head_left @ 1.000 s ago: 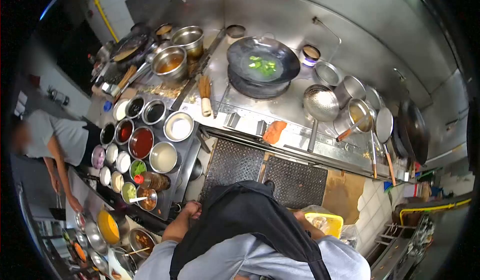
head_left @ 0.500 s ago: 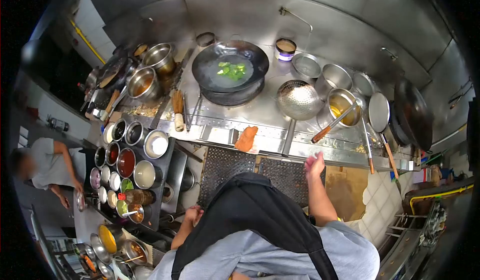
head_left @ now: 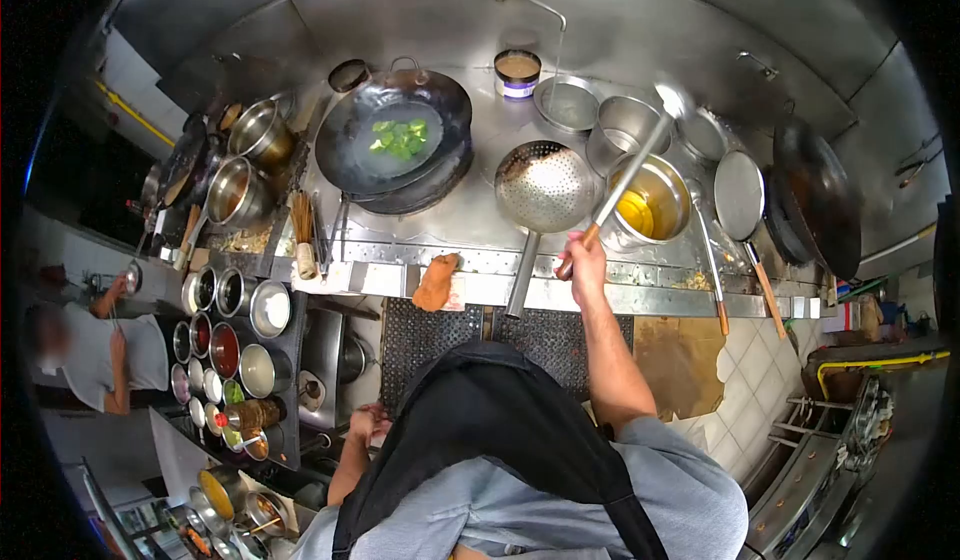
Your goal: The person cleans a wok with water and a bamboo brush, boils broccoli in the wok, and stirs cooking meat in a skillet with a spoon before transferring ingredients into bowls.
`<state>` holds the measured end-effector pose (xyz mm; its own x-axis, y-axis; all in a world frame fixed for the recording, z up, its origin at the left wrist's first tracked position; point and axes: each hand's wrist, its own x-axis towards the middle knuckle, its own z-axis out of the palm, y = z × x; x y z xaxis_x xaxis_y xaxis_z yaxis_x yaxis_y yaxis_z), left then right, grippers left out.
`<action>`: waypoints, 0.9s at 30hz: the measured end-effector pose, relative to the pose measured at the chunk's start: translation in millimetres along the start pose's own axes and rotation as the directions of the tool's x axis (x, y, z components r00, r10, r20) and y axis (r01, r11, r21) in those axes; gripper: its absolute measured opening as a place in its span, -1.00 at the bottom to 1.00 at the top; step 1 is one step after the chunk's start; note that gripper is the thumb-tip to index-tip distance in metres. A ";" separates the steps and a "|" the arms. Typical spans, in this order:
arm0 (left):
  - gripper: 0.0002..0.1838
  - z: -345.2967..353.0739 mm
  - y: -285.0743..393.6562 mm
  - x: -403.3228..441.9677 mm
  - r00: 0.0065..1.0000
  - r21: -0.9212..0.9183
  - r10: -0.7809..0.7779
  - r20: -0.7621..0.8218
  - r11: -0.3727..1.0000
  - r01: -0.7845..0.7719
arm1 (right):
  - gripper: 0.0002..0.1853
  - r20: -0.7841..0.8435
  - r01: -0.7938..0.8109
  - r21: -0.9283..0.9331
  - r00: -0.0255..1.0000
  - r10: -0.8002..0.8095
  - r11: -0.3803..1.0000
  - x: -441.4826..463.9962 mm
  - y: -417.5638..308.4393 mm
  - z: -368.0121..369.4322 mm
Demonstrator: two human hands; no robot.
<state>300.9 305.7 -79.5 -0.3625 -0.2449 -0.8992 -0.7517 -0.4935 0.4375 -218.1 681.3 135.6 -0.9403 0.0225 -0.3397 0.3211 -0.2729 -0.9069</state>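
My right hand [head_left: 585, 260] is closed around the wooden handle of a ladle [head_left: 636, 172]. The ladle slants up over a steel pot of yellow oil [head_left: 650, 200], its shiny bowl blurred beyond the pot. Just left of this hand a perforated strainer [head_left: 545, 190] rests on the stove, its handle over the front edge. My left hand [head_left: 368, 422] hangs low by my side, fingers curled in; I see nothing in it. Chopped green vegetables [head_left: 400, 140] sit in the liquid of a large wok [head_left: 335, 155] at the back left.
An orange cloth [head_left: 436, 283] lies on the stove's front edge. Sauce and seasoning containers [head_left: 265, 370] crowd the left side, beside a bamboo brush [head_left: 303, 235]. A mesh skimmer [head_left: 740, 195] and another wok [head_left: 820, 200] stand right. A co-worker [head_left: 135, 360] is at far left.
My right hand has reached forward, closed on the ladle's handle and lifted it from the oil pot. The view has shifted right. The co-worker's arms have moved up.
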 end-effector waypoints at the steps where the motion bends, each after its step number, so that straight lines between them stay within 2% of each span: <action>1: -0.73 0.2 9.7 -4.0 1.000 -0.069 -0.011 0.014 0.998 0.012 | -0.79 0.015 -0.054 -0.004 0.998 0.054 0.999 15.4 -2.2 -0.6; 2: -0.72 0.6 17.8 -7.4 1.000 -0.124 -0.011 0.024 0.992 0.014 | -0.76 0.030 -0.105 -0.007 0.994 0.106 0.994 30.9 -5.5 1.6; 3: -0.71 2.0 24.4 -11.0 0.999 -0.175 -0.020 0.037 0.984 0.027 | -0.76 0.034 -0.027 -0.100 0.999 0.030 0.995 46.5 -8.3 6.5; 5: -0.72 12.8 29.9 -28.7 0.998 -0.098 0.066 0.020 0.993 -0.063 | -0.74 0.076 0.134 -0.284 0.990 -0.117 0.949 81.9 -16.0 23.3; 7: -0.73 -14.3 5.0 -16.6 0.985 -0.220 0.021 0.172 0.975 0.017 | -0.73 0.015 0.216 -0.603 0.966 -0.260 0.768 145.6 -5.5 33.1; 8: -0.74 -11.9 -5.8 -21.6 0.992 -0.173 0.056 0.110 0.984 -0.037 | -0.74 0.006 0.247 -0.755 0.929 -0.370 0.608 170.7 -2.0 38.8; 9: -0.73 10.3 -3.1 -49.7 0.994 -0.055 0.081 -0.072 0.995 -0.085 | -0.75 0.026 0.253 -0.873 0.878 -0.478 0.417 193.6 -0.5 44.6; 10: -0.72 42.6 10.3 -89.2 0.963 0.074 0.103 -0.251 0.993 -0.087 | -0.80 0.023 0.183 -0.865 0.944 -0.329 0.466 215.7 -1.6 48.6; 12: -0.72 47.9 -16.6 -105.9 0.953 0.132 0.133 -0.271 0.986 -0.100 | -0.88 0.025 0.025 -0.853 1.000 -0.007 0.522 253.4 -6.1 57.8; 13: -0.72 47.9 -35.2 -113.2 0.958 0.150 0.104 -0.268 0.986 -0.065 | -0.90 0.045 -0.148 -0.526 0.978 0.202 0.838 270.9 -8.9 63.6; 14: -0.72 47.4 -56.4 -118.1 0.961 0.175 0.083 -0.263 0.984 -0.037 | -0.91 0.150 -0.364 -0.099 0.914 0.376 0.926 287.2 -11.9 68.4; 15: -0.72 46.0 -79.7 -122.4 0.964 0.216 0.065 -0.258 0.976 -0.008 | -0.90 0.315 -0.560 0.319 0.824 0.471 0.765 293.7 -12.6 72.8; 16: -0.72 44.3 -97.1 -124.4 0.967 0.273 0.058 -0.248 0.962 0.012 | -0.85 0.289 -0.574 0.344 0.818 0.498 0.743 277.4 -36.4 86.8; 20: -0.72 46.2 -140.3 -124.0 0.976 0.424 0.045 -0.213 0.904 0.051 | -0.93 0.341 -0.473 0.198 0.854 0.392 0.859 223.6 -48.6 84.7; 23: -0.72 45.2 -136.8 -114.3 0.980 0.449 0.057 -0.188 0.893 0.035 | -0.97 0.240 -0.292 -0.091 0.921 0.306 0.952 186.8 -63.0 63.8; 25: -0.72 43.9 -117.9 -107.4 0.980 0.417 0.068 -0.185 0.909 0.016 | -0.96 0.209 -0.107 -0.344 0.960 0.188 0.933 190.1 -57.3 51.5; 27: -0.72 45.1 -87.7 -99.5 0.973 0.302 0.089 -0.213 0.953 -0.021 | -0.91 0.202 0.097 -0.601 0.979 0.033 0.794 206.8 -42.7 49.5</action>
<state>378.0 410.9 -28.6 -0.3026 -0.4601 -0.8347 -0.8751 -0.2130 0.4346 -431.9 649.9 116.4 -0.9328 -0.1809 -0.3118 0.2312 0.3632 -0.9026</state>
